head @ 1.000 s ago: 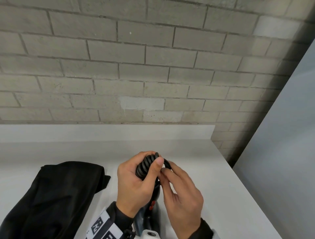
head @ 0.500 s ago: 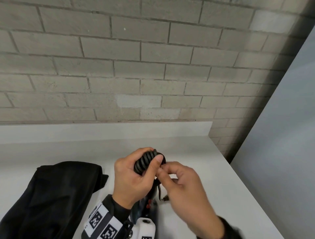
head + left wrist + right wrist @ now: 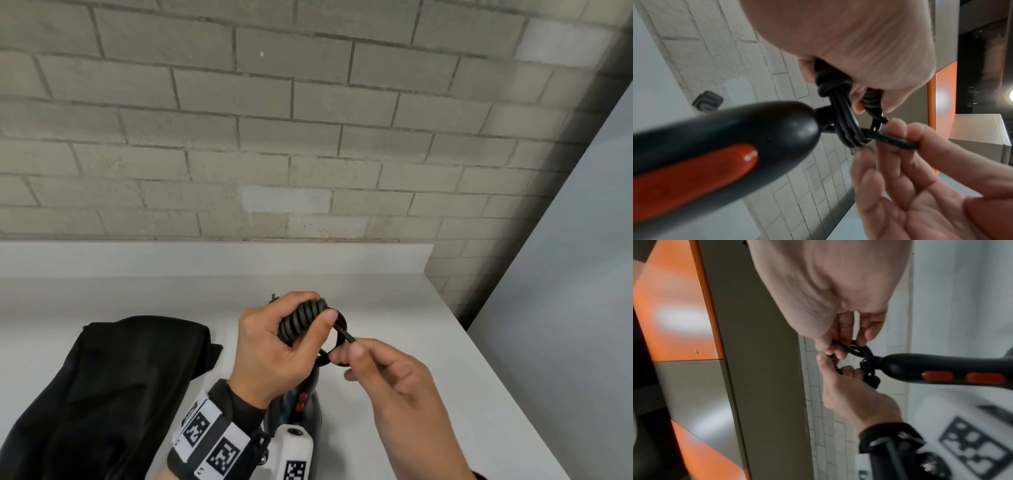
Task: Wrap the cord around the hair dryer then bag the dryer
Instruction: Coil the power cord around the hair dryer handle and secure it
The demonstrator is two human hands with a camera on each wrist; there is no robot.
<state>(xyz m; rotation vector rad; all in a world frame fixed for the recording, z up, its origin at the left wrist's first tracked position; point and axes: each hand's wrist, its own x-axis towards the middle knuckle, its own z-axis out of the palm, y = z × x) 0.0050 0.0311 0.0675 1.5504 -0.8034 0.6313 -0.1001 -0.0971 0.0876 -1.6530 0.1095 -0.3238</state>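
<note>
The black hair dryer [image 3: 301, 407] with red switches hangs below my hands; its handle [image 3: 725, 146] fills the left wrist view and shows as the handle [image 3: 941, 371] in the right wrist view. My left hand [image 3: 277, 346] grips the bundle of coiled black cord [image 3: 298, 322] at the handle's end. My right hand [image 3: 383, 370] pinches a loose length of the cord [image 3: 892, 141] between thumb and forefinger, just right of the bundle. The black bag [image 3: 102, 394] lies on the white counter at the left, apart from both hands.
The white counter [image 3: 428, 359] runs to a grey brick wall [image 3: 308, 137] behind. Its right edge drops off beside a pale grey panel [image 3: 565, 308]. An orange and grey cabinet [image 3: 684, 321] shows in the wrist views.
My right hand has slid out to the right and drawn a length of cord away from the bundle. The left hand keeps its grip on the coils.
</note>
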